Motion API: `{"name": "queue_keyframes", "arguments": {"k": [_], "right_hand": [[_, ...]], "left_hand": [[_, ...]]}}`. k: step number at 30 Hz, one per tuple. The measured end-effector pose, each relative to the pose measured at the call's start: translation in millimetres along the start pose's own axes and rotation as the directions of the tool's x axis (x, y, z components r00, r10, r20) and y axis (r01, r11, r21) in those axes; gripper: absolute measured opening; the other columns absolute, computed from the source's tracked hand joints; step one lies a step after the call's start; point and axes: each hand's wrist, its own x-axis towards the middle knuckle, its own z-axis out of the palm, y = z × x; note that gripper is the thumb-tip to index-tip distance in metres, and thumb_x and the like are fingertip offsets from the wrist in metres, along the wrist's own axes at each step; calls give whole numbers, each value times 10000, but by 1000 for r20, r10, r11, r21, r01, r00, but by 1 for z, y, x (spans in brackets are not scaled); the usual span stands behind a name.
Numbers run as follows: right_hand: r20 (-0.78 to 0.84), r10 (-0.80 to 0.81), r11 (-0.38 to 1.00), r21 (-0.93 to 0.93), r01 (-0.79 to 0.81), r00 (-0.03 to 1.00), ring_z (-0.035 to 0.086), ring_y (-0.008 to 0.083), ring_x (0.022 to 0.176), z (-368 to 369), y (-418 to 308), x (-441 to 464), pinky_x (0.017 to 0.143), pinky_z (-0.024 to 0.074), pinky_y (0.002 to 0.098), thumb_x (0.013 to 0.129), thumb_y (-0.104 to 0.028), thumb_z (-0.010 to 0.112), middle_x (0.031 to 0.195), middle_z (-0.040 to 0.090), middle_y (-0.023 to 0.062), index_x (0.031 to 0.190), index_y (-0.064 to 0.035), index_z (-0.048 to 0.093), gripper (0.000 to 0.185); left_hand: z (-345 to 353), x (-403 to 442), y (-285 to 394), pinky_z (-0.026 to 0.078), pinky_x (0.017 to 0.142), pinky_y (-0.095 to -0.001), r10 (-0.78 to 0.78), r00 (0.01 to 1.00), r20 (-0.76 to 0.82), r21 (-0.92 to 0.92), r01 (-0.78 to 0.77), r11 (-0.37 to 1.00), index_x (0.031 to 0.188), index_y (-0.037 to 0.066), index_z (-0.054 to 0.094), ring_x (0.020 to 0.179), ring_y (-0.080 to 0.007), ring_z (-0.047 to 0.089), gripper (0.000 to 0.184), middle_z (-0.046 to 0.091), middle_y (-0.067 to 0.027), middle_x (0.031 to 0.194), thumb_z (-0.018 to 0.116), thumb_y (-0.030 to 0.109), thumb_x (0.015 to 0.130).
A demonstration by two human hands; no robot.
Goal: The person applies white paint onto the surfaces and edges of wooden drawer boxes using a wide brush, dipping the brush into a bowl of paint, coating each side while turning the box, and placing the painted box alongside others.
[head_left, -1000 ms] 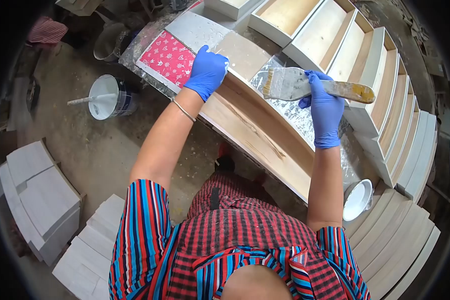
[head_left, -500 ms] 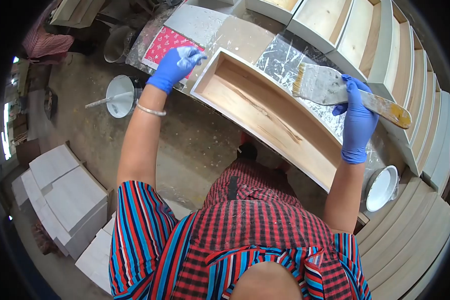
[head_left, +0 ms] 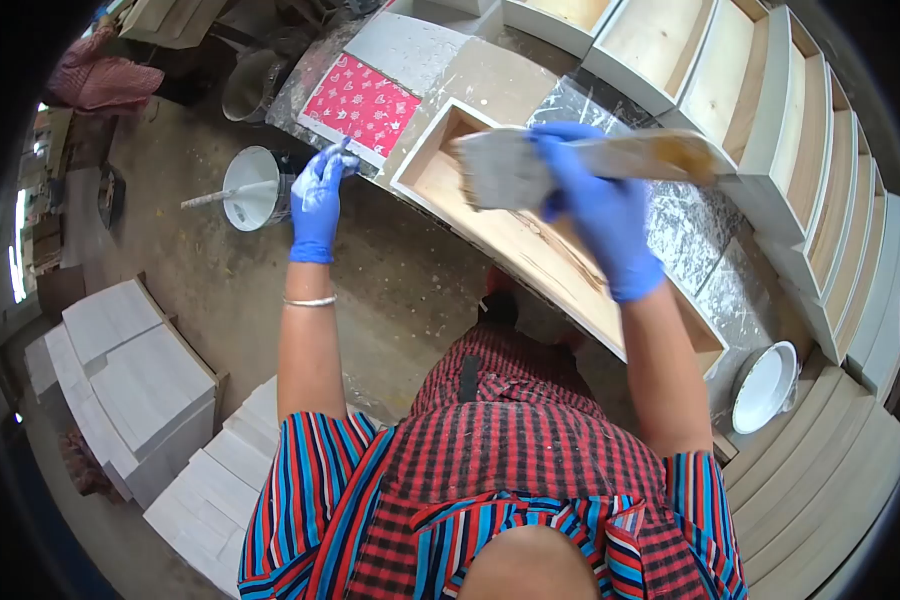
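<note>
In the head view, my right hand (head_left: 605, 210), in a blue glove, is closed round a wide paintbrush (head_left: 505, 172). The brush is blurred and held above the left part of a shallow wooden drawer box (head_left: 705, 335) with white edges. Bare wood with a brown grain streak shows inside the box. My left hand (head_left: 317, 205), gloved in blue with white paint smeared on it, is raised beside the table edge, left of the box. Its fingers are loosely bent with the tips apart, and I see nothing in them. Just beyond lies a pink patterned sheet (head_left: 360, 105).
A white bucket (head_left: 253, 205) with a stick in it stands at left. Another white tub (head_left: 765, 388) is at right. Several similar drawer boxes (head_left: 660, 40) line the table's far side. Stacked pale panels (head_left: 135, 375) sit lower left. Another person's sleeve (head_left: 105, 75) shows upper left.
My right hand has swung the brush left, from beyond the box to over it. My left hand has dropped away from the pink sheet, toward me.
</note>
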Motion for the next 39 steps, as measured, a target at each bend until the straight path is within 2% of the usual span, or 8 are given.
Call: {"name": "queue_keyframes", "arguments": {"k": [6, 16, 18, 24, 34, 36, 38, 39], "right_hand": [[378, -39, 935, -314, 167, 925, 616, 155, 535, 98, 11, 60, 523, 495, 276, 839, -274, 567, 671, 634, 103, 922, -12, 626, 281], [342, 78, 604, -763, 228, 936, 643, 212, 574, 106, 7, 128, 613, 504, 307, 839, -397, 518, 656, 643, 114, 855, -36, 650, 384], [363, -167, 457, -796, 398, 917, 638, 197, 552, 94, 11, 143, 590, 504, 300, 852, -392, 499, 629, 638, 98, 835, -39, 649, 384], [413, -7, 759, -590, 274, 911, 634, 175, 548, 117, 8, 122, 578, 508, 296, 827, -305, 582, 703, 646, 124, 890, -16, 638, 301], [124, -34, 763, -638, 106, 992, 618, 187, 506, 49, -8, 150, 489, 501, 285, 829, -241, 566, 619, 623, 138, 798, 34, 624, 283], [53, -58, 621, -780, 77, 997, 626, 213, 518, 32, -14, 145, 495, 498, 312, 831, -267, 548, 576, 604, 146, 772, 31, 627, 314], [171, -375, 874, -264, 409, 911, 626, 226, 516, 15, -9, 128, 502, 502, 321, 826, -274, 541, 588, 611, 154, 772, 29, 629, 320], [-18, 8, 894, -447, -15, 1000, 628, 238, 517, 23, -29, 119, 509, 507, 329, 827, -297, 532, 592, 618, 153, 769, 22, 632, 339]], "left_hand": [[-7, -59, -17, 474, 786, -263, -151, 978, -142, -65, 143, 988, 1144, -11, 563, 833, -124, 588, 273, 636, -74, 928, 474, 104, 913], [-21, -109, -51, 471, 786, -240, -305, 929, -211, -149, 278, 949, 1117, -27, 573, 824, -116, 596, 255, 641, -67, 939, 516, 66, 886], [-23, -110, -50, 470, 792, -240, -337, 916, -219, -205, 294, 933, 1120, -24, 572, 828, -112, 595, 257, 641, -66, 948, 517, 66, 886], [-23, -97, -44, 469, 798, -244, -314, 925, -215, -129, 291, 948, 1131, -18, 566, 833, -111, 593, 262, 636, -75, 984, 513, 64, 888], [-10, -79, -23, 467, 810, -261, -215, 964, -154, -100, 201, 974, 1128, -48, 558, 855, -134, 595, 269, 628, -99, 1011, 480, 88, 909], [-6, -82, -21, 469, 819, -271, -199, 966, -168, -62, 191, 980, 1072, -57, 581, 867, -152, 603, 244, 630, -119, 1020, 472, 88, 910], [-5, -83, -28, 470, 820, -277, -174, 975, -135, -52, 169, 984, 1039, -60, 591, 869, -161, 607, 232, 633, -128, 1015, 467, 87, 909], [-2, -84, -25, 472, 821, -282, -155, 982, -110, -39, 152, 988, 1006, -63, 601, 870, -169, 611, 226, 635, -137, 1010, 463, 87, 909]]}}
